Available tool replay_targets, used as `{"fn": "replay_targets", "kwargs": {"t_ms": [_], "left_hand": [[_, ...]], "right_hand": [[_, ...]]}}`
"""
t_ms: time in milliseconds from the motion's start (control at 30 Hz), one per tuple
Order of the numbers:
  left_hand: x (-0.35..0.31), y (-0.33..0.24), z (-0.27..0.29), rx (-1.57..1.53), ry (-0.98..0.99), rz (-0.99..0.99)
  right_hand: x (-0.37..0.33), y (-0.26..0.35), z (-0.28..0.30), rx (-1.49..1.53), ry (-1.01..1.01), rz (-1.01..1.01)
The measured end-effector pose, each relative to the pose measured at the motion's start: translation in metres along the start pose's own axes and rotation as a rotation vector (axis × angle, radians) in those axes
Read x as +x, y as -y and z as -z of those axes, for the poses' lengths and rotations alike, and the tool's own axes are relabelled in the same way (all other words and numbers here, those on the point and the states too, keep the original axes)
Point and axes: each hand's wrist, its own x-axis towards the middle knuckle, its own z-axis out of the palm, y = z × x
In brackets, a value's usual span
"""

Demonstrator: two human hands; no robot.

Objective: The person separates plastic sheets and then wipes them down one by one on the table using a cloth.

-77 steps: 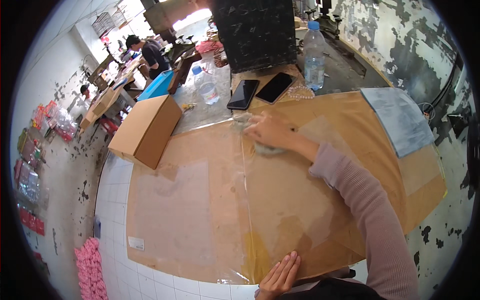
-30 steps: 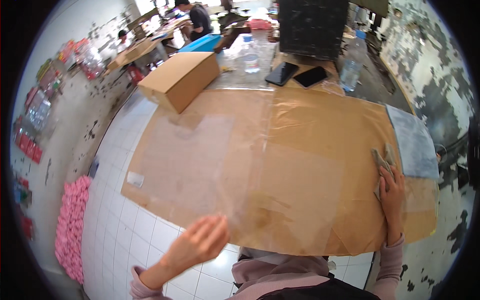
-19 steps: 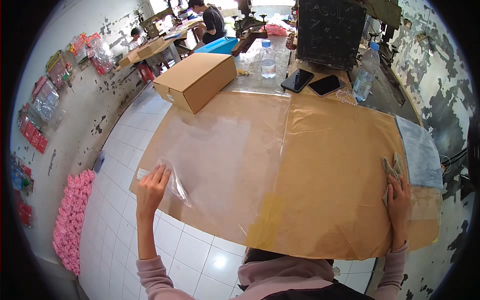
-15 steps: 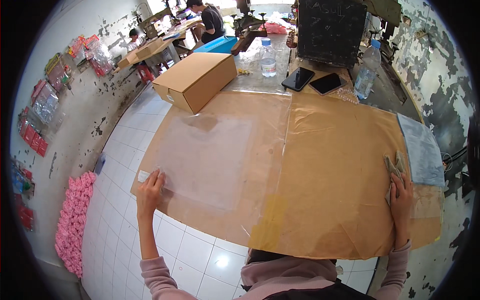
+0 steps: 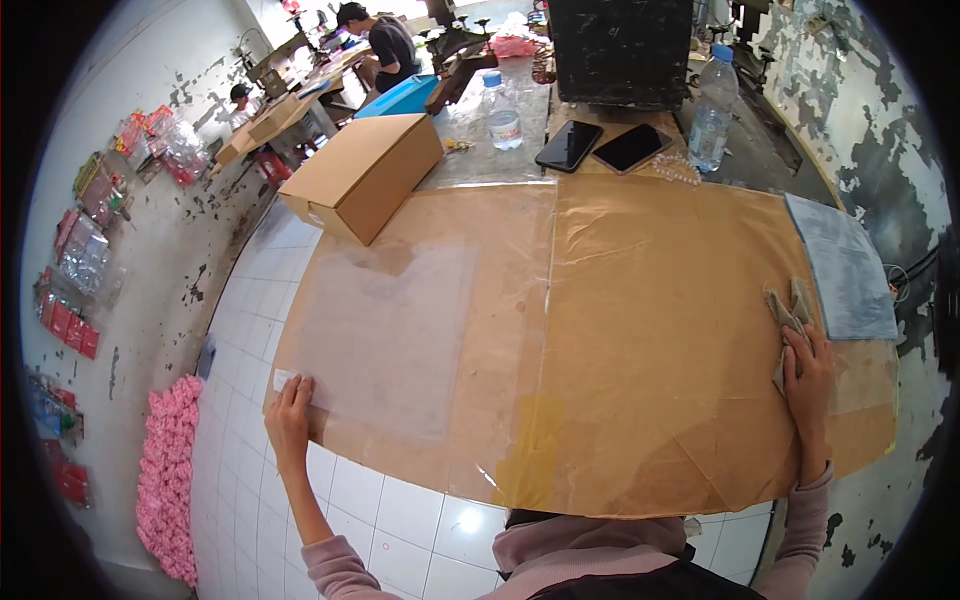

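A translucent plastic sheet (image 5: 385,340) lies flat on the left half of the brown-covered worktop. My left hand (image 5: 290,412) is at its near left corner, by the table edge, with the fingers pinched together. Just past those fingertips shows a small white piece (image 5: 284,378); what the fingers grip is hidden. Toward the right side of the brown cover (image 5: 660,350), my right hand (image 5: 810,378) is closed over a crumpled grey-brown cloth (image 5: 796,308) resting on the surface. Part of the cloth sticks out beyond the fingers.
A closed cardboard box (image 5: 350,165) stands at the back left. Behind the cover are two water bottles (image 5: 503,125), two phones (image 5: 568,147) and a bead string (image 5: 678,168). A grey-blue sheet (image 5: 845,270) lies far right. Farther back, a person (image 5: 390,50) sits working.
The whole view has shifted slightly. My left hand has slid a little toward the table's near left corner. My right hand stays on the cloth, with little movement.
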Motion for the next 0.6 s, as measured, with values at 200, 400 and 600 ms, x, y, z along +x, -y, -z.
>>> {"fn": "replay_targets", "kwargs": {"t_ms": [200,400,600], "left_hand": [[0.015,-0.005,0.0,-0.183,0.186,0.127],[0.054,-0.007,0.022,-0.032,0.458,0.237],[0.193,-0.218,0.103,-0.651,0.214,-0.456]], "right_hand": [[-0.005,-0.001,0.002,0.008,-0.017,0.007],[-0.001,-0.01,-0.001,0.188,-0.125,-0.005],[-0.016,-0.052,0.052,0.314,-0.529,-0.087]]}}
